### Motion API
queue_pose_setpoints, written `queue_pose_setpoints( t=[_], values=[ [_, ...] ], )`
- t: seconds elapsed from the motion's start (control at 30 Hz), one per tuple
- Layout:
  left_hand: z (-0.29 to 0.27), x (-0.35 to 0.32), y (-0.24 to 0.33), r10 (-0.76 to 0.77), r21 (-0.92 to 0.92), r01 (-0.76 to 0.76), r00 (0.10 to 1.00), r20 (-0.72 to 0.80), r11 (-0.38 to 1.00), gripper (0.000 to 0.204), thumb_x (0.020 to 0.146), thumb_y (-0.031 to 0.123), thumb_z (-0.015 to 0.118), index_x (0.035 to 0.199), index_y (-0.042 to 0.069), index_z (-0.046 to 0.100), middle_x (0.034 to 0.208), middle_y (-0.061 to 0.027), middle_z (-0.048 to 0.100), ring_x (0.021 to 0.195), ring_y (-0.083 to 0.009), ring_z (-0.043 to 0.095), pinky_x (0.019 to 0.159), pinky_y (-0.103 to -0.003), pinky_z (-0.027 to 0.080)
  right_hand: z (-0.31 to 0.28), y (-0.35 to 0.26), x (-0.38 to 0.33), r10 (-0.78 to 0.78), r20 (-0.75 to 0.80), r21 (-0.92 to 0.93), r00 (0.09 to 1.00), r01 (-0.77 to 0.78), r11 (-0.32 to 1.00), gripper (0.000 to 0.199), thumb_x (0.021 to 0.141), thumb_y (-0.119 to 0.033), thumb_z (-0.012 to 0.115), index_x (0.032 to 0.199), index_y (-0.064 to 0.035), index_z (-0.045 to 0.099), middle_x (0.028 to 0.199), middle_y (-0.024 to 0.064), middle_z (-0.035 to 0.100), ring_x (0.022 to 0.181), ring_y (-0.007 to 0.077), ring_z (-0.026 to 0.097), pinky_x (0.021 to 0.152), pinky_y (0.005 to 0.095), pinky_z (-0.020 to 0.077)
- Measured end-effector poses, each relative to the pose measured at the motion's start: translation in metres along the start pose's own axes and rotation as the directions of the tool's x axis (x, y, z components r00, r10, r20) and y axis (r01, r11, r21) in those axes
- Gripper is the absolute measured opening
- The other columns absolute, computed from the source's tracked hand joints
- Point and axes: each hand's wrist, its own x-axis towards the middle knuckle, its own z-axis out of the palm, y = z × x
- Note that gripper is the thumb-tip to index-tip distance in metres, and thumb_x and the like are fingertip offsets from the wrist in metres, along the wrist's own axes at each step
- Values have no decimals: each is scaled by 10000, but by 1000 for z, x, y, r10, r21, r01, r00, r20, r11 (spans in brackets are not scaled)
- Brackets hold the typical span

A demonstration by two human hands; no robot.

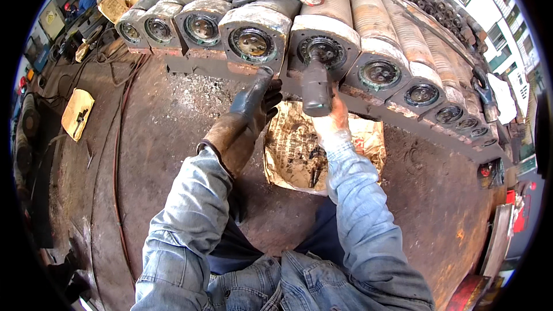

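Head view: bare right hand [334,120] grasps a dark steel hammer [317,87] against a round roller end-cap [322,50]; gloved left hand [258,101] rests beside, fingers loosely curled, empty.

A dark, grimy cylindrical tool [317,88], stubby and thick, stands nearly upright with its upper end pressed into the round bearing opening of one roller end [323,50] in the middle of the row. That roller end is a pale, rust-stained block with a black ringed recess, seated on the front edge of the dark steel frame [403,116] that carries the row.
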Motion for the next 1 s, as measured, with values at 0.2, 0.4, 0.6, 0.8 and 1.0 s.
queue_pose_setpoints(
  t=[0.2,0.4,0.6,0.8,1.0],
  values=[
    [14,23,-10,-27,-22,27,1000,8,999,761,913,634,520,1365,21,516,1414,-154,514,1294,-292,465,1096,-446,324,-22,-8,-22,5,187,132,982,-30,991,419,894,-237,689,1244,-36,576,1165,116,654,1061,292,625,913,397,513],
    [65,13,-9,-40,-122,44,998,37,992,592,934,586,526,1225,80,630,1183,-116,662,1018,-258,619,930,-436,479,-52,-24,-42,50,308,-115,950,-15,993,560,827,-254,759,1312,-57,558,1296,150,600,1212,310,566,1026,420,456],
    [68,36,-21,-35,-322,117,968,250,940,554,976,496,513,1191,-4,619,1097,-156,666,1008,-297,629,915,-455,505,-66,-51,-47,-372,415,-173,830,473,864,644,852,-229,737,1417,-84,465,1422,140,503,1347,292,449,1134,397,368],
    [58,51,-36,213,-429,-19,887,410,903,415,994,338,530,1186,-25,595,1145,-169,655,1007,-308,635,923,-458,509,-74,-50,-43,-344,461,-155,818,456,877,703,850,-173,732,1462,-91,398,1467,116,459,1385,283,404,1162,385,334],
    [46,60,-43,232,-325,-126,921,314,937,385,1029,285,452,1197,-39,573,1148,-168,659,1010,-295,643,947,-425,515,-74,-38,-38,-197,460,-43,866,243,969,718,825,-172,753,1453,-88,415,1466,121,463,1381,265,414,1160,373,337]
  ],
)
